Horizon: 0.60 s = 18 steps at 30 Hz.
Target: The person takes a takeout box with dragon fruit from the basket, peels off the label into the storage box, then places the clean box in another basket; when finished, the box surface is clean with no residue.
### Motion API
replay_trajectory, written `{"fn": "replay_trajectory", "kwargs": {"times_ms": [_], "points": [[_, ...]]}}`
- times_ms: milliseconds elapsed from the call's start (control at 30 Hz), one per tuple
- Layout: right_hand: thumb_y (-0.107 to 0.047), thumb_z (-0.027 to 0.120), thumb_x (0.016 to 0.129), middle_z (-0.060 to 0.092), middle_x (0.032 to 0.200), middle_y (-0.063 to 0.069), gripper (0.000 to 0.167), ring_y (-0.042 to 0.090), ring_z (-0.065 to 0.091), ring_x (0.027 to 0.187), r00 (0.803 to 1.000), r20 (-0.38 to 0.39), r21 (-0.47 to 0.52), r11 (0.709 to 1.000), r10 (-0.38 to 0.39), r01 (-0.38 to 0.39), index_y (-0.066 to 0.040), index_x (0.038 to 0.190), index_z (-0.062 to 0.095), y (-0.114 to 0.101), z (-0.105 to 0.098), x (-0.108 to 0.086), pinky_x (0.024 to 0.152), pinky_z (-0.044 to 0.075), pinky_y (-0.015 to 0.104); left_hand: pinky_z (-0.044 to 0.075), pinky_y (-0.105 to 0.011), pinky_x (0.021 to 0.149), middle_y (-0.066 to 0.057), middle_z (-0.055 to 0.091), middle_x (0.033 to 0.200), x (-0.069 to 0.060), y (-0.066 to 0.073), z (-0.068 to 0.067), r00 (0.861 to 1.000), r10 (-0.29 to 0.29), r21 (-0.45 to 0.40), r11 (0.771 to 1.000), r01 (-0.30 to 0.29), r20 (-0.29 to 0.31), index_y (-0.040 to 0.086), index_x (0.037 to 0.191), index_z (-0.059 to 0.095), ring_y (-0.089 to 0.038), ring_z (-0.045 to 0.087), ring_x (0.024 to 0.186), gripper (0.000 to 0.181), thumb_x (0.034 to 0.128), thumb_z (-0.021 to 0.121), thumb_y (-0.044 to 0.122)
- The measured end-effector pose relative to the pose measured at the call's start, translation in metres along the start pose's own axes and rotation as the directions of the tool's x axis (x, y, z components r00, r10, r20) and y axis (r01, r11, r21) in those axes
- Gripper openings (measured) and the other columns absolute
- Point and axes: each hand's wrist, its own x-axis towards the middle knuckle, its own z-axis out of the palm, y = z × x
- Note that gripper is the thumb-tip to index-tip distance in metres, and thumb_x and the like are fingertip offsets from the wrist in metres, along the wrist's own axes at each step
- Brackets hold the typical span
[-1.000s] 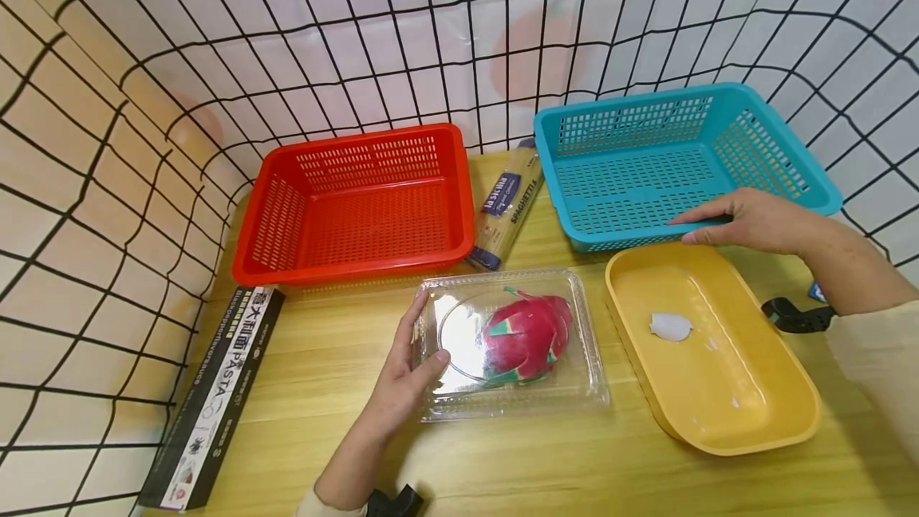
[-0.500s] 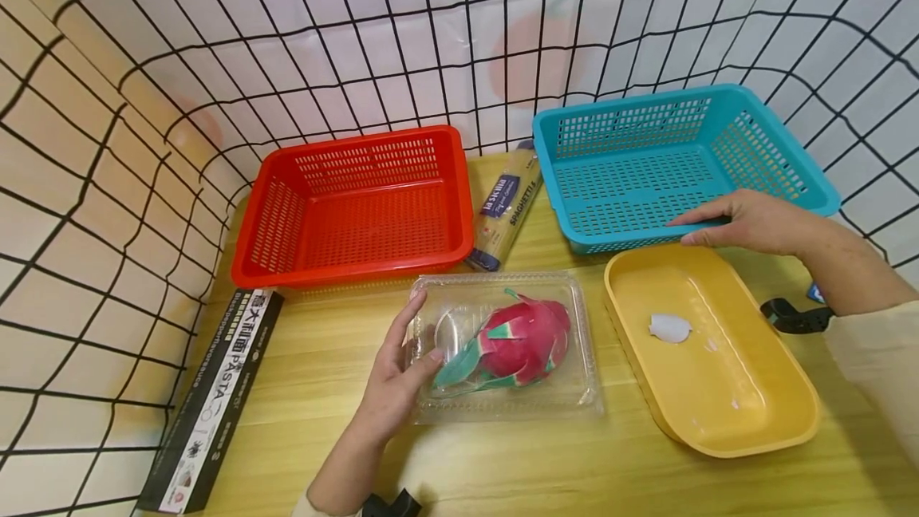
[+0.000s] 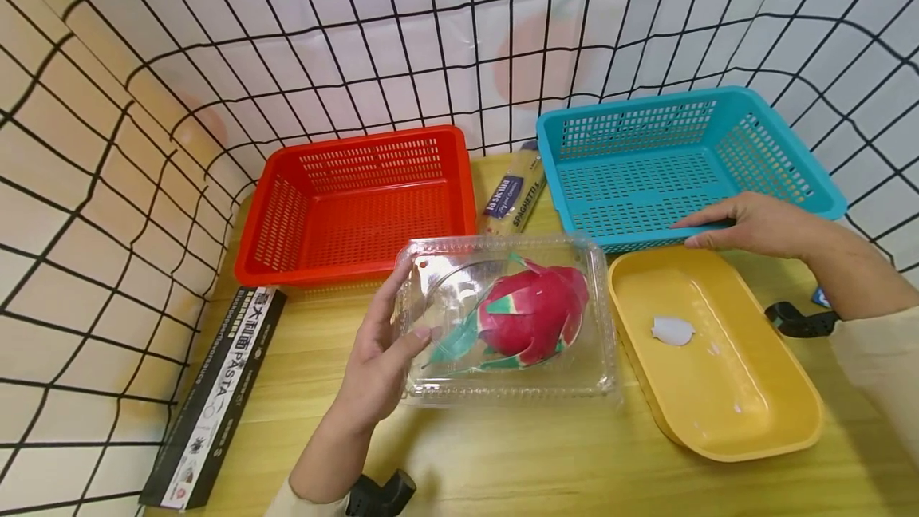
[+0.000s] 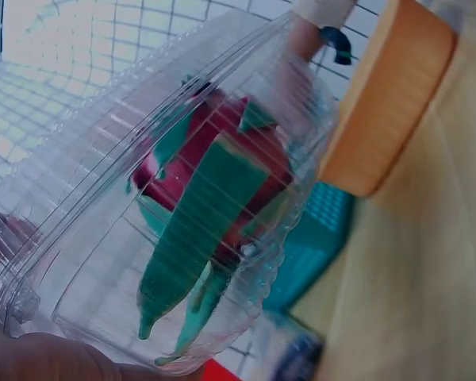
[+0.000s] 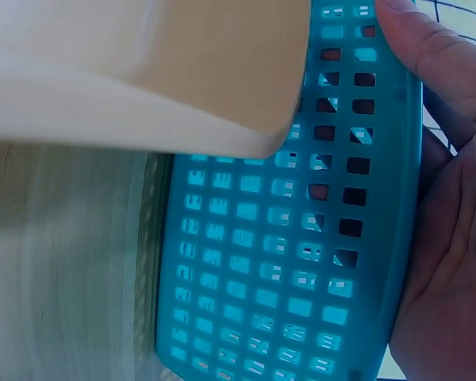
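My left hand [image 3: 380, 349] grips the left end of a clear plastic clamshell box [image 3: 603, 341], its thumb over the near side. The box is tilted and raised above the table. Inside lie a pink dragon fruit [image 3: 534, 313] with green scales and a long green pod-like piece [image 4: 198, 222]; what that piece is I cannot tell. At the right, my right hand [image 3: 764, 222] pinches the near rim of a teal perforated basket [image 3: 660, 166], thumb outside. Some of its fingers are hidden behind the basket wall, seen through the holes in the right wrist view.
A red basket [image 3: 359, 268] stands at the back left, with a spaghetti packet [image 3: 513, 194] between the baskets. A yellow tray [image 3: 718, 389] holding a small whitish shape [image 3: 673, 330] sits front right. A black pasta box [image 3: 215, 397] lies at left. Black wire mesh [image 3: 474, 62] encloses the table.
The left hand has raised the clear box off the table and tilted it. The green piece inside came into sight beside the dragon fruit. The right hand has stayed on the basket rim.
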Motion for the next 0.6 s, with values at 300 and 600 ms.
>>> {"fn": "replay_trajectory", "kwargs": {"times_ms": [300,600], "points": [[-0.041,0.07,0.095,0.056,0.144,0.029,0.044,0.052,0.046,0.135,1.0,-0.003,-0.009,1.0,0.027,-0.027,-0.019,0.133,0.07,0.002,0.003,0.001,0.101,0.042,0.071,0.054,-0.022,0.097,0.001,0.014,0.171,0.044,0.015,0.038,0.997,0.058,-0.035,0.998,-0.06,-0.057,0.011,0.162,0.022,-0.024,0.033,0.146,0.075,0.0942,0.047,-0.009],[-0.02,0.072,0.094,0.078,0.104,-0.005,0.024,-0.007,0.059,0.091,0.995,-0.078,0.019,0.998,-0.056,0.058,-0.018,0.117,0.078,0.008,0.002,0.002,0.074,0.05,0.018,0.054,-0.021,0.091,0.009,0.022,0.167,0.098,0.015,0.077,0.989,0.071,-0.01,0.997,-0.073,-0.126,0.018,0.16,0.03,-0.024,0.031,0.148,0.073,0.0942,0.05,-0.005]]}}
